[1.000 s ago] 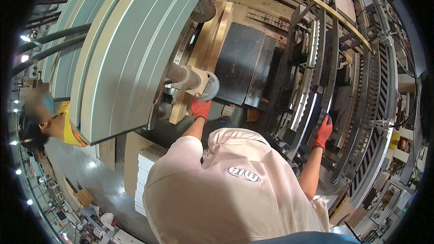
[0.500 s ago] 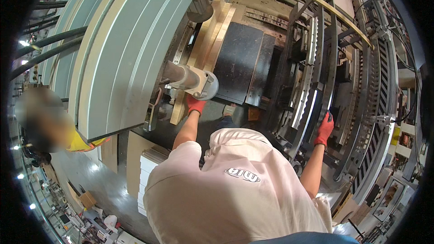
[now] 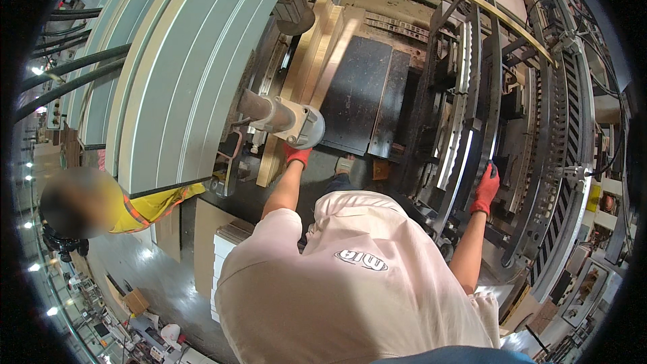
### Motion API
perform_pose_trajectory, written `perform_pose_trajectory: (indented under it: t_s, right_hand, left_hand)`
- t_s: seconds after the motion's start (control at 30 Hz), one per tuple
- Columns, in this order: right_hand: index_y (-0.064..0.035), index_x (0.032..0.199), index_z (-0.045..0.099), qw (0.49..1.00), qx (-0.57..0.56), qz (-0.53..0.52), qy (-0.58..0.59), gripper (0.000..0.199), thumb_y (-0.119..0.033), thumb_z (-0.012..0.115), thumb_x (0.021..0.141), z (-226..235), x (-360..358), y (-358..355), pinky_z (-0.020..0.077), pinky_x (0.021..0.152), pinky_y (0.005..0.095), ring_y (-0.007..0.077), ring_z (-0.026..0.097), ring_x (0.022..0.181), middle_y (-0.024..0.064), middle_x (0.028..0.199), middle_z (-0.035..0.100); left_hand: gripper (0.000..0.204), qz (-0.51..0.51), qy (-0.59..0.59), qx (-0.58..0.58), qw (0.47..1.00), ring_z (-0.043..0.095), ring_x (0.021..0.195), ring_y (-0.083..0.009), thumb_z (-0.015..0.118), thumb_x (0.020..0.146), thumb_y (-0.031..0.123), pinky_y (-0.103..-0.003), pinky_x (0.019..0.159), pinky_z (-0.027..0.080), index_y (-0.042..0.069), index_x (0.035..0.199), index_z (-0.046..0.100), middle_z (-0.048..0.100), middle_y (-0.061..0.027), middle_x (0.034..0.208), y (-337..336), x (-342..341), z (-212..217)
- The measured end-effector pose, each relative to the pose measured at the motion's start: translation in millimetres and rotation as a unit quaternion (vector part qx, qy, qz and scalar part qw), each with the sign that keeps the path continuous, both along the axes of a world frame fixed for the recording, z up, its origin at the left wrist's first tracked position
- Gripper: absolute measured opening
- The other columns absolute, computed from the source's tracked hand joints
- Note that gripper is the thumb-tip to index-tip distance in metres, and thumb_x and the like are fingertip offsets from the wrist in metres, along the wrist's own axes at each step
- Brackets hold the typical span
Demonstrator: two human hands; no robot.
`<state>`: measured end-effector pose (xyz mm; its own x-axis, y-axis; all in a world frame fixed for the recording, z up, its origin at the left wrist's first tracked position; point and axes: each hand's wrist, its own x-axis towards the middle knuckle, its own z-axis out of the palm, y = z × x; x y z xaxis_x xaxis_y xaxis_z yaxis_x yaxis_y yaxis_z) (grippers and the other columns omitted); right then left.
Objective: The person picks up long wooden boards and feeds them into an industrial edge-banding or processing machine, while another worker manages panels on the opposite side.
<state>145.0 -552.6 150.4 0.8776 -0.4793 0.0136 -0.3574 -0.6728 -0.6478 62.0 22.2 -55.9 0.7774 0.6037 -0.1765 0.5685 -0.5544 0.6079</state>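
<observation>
My left hand [image 3: 297, 154], in a red glove, is at the near end of a stack of long wooden boards [image 3: 311, 50]. A round metal fitting [image 3: 306, 128] on a pipe hides most of its fingers. One pale wooden board [image 3: 339, 54] on the stack's right side stands slightly off from the others, and its near end runs behind the fitting toward this hand. Out to the right, my right hand [image 3: 486, 189], also red-gloved with dark fingertips, is closed around a long dark metal rail [image 3: 497, 118] of the machine.
A dark flat plate [image 3: 357, 91] lies between the boards and the machine's rails. Large grey-green panels [image 3: 195, 74] with black cables fill the upper left. A person in a yellow vest [image 3: 151, 207] stands beyond them. Cardboard sheets [image 3: 209, 243] stand near my left side.
The pale board has shifted right, away from the stack, and my left hand has moved slightly right. My right hand stays on the rail. More of the person in yellow shows at left.
</observation>
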Motion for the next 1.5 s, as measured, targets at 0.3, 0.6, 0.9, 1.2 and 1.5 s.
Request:
perform_pose_trajectory:
  t_s: [0.3,0.6,0.9,1.2,1.5]
  right_hand:
    - [0.0014,0.114,0.059,0.999,0.041,0.020,-0.008,0.042,-0.033,0.050,0.094,-0.2,0.5,-0.6,0.0456,0.085,0.0357,0.0299,0.063,0.097,0.0186,0.107,0.065]
    - [0.0009,0.113,0.060,0.999,0.042,0.022,-0.020,0.042,-0.035,0.050,0.093,4.0,0.0,3.2,0.0452,0.085,0.0355,0.0301,0.062,0.098,0.0177,0.107,0.065]
    - [0.0002,0.112,0.060,0.999,0.040,0.019,-0.019,0.041,-0.035,0.050,0.093,3.0,-0.7,-0.9,0.0453,0.085,0.0373,0.0318,0.062,0.098,0.0173,0.107,0.065]
    - [0.0008,0.112,0.060,0.998,0.062,0.022,-0.025,0.039,-0.032,0.051,0.093,16.6,-0.7,11.2,0.0451,0.086,0.0358,0.0297,0.062,0.098,0.0165,0.107,0.065]
    - [0.0012,0.113,0.060,0.997,0.076,0.014,-0.021,0.040,-0.032,0.051,0.094,7.7,-0.2,3.8,0.0448,0.087,0.0342,0.0269,0.062,0.100,0.0154,0.109,0.065]
  left_hand:
    - [0.064,-0.103,0.175,-0.009,0.979,0.037,0.132,-0.0251,0.040,0.088,0.057,-0.040,0.108,0.029,0.013,0.133,0.047,0.044,-0.0065,0.141,10.3,9.2,-14.4]
    - [0.065,-0.034,0.136,0.002,0.990,0.044,0.127,-0.0242,0.050,0.083,0.056,-0.039,0.105,0.035,0.013,0.130,0.050,0.049,-0.0068,0.136,12.6,4.1,-13.0]
    - [0.062,-0.075,0.197,0.035,0.977,0.059,0.103,-0.0348,0.063,0.073,0.052,-0.044,0.087,0.046,0.008,0.117,0.057,0.062,-0.0160,0.113,-18.1,-16.7,75.3]
    - [0.058,-0.004,0.244,0.080,0.966,0.060,0.100,-0.0364,0.073,0.072,0.039,-0.045,0.084,0.049,0.007,0.116,0.053,0.063,-0.0203,0.107,-27.3,-79.0,122.6]
    - [0.063,-0.044,0.263,0.056,0.962,0.058,0.105,-0.0336,0.070,0.074,0.041,-0.042,0.086,0.048,0.011,0.125,0.051,0.062,-0.0182,0.112,-21.3,-138.0,123.7]
